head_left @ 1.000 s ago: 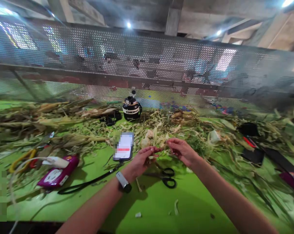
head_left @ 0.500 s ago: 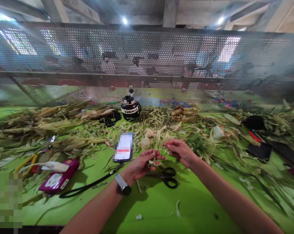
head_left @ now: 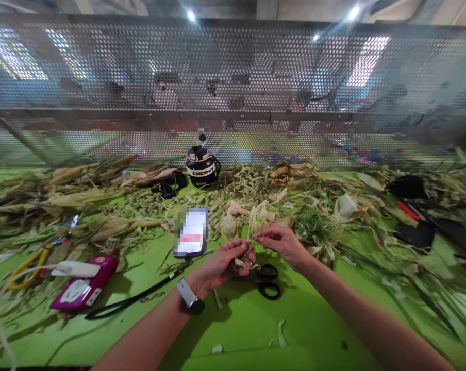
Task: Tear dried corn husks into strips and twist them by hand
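Over the middle of the green table, my left hand (head_left: 233,257) pinches a pale dried corn husk strip (head_left: 252,226) that sticks up above the fingers. My right hand (head_left: 277,242) meets it from the right, thumb and forefinger pressed together at the same strip. Black-handled scissors (head_left: 269,289) lie just below the hands, their blades partly hidden by my left hand. A watch with a pale band (head_left: 188,296) is on my left wrist. Beyond the hands sits a rounded, cream-coloured husk piece (head_left: 228,225).
A phone with a lit screen (head_left: 194,232) lies left of the hands, its strap trailing down. Farther left are a purple box with a white plug (head_left: 84,283) and yellow-handled pliers (head_left: 32,268). A black ENERGY jug (head_left: 202,167) stands before the perforated metal screen (head_left: 233,67). Husks (head_left: 89,198) cover the back.
My right hand has moved left and closed in on my left hand at the husk strip. The view has tilted slightly downward.
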A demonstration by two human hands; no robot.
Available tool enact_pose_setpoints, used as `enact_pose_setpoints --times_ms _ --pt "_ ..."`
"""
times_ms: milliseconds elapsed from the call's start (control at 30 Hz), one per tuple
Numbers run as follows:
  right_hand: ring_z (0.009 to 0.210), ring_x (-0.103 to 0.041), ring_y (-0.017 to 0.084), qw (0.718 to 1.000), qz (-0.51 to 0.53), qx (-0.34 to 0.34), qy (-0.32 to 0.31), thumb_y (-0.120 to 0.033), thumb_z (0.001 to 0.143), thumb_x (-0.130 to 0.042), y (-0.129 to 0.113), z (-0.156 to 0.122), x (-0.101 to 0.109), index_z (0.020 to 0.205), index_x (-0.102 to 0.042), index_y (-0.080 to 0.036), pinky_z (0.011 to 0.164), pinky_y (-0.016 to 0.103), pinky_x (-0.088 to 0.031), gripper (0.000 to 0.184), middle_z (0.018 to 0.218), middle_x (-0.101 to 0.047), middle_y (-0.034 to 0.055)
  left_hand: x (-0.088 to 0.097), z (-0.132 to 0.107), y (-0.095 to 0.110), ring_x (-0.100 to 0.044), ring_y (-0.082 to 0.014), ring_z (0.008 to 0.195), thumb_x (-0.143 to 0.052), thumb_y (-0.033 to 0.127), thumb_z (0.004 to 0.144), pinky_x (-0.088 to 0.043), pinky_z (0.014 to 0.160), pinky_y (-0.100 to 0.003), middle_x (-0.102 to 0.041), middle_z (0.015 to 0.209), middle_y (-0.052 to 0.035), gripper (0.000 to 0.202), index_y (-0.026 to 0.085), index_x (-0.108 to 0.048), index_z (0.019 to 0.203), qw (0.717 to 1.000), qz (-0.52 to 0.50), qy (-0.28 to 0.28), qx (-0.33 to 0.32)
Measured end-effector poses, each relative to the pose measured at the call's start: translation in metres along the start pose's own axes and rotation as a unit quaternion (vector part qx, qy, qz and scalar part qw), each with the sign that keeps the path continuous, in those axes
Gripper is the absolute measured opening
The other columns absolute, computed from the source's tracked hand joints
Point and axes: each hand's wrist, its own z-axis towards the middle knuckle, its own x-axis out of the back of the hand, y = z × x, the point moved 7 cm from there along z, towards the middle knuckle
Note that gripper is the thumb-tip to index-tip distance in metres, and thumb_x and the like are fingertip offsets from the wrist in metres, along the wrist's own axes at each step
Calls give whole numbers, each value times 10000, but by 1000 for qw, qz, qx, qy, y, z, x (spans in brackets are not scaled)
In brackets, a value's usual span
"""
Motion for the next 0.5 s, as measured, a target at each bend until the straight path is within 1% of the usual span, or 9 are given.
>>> enact_pose_setpoints --times_ms 100,333,500 --pt "634 -513 117 999 -23 19 -12 -371 649 -758 -1 0 -1 688 -709 -186 596 248 -414 195 680 -590 5 1 0 0 -542 -69 525 -746 282 697 -481 506 -175 -606 641 7 228 142 -625 830 1000 1 -3 0" --pt "568 -480 98 1000 4 -1 -1 -402 637 -756 -3 -2 -1 673 -676 -183 541 230 -405 236 650 -577 -7 0 -2 0 -514 -59 549 -758 276 684 -485 538 -173 -573 650 17 220 137 -643 810 1000 3 -16 8" --pt "550 -471 86 1000 16 -5 2 -388 632 -757 -4 -4 -3 662 -664 -176 526 219 -390 234 635 -570 -19 4 -1 -3 -501 -55 548 -745 276 697 -475 552 -184 -565 660 18 214 135 -665 838 1000 7 -27 7"
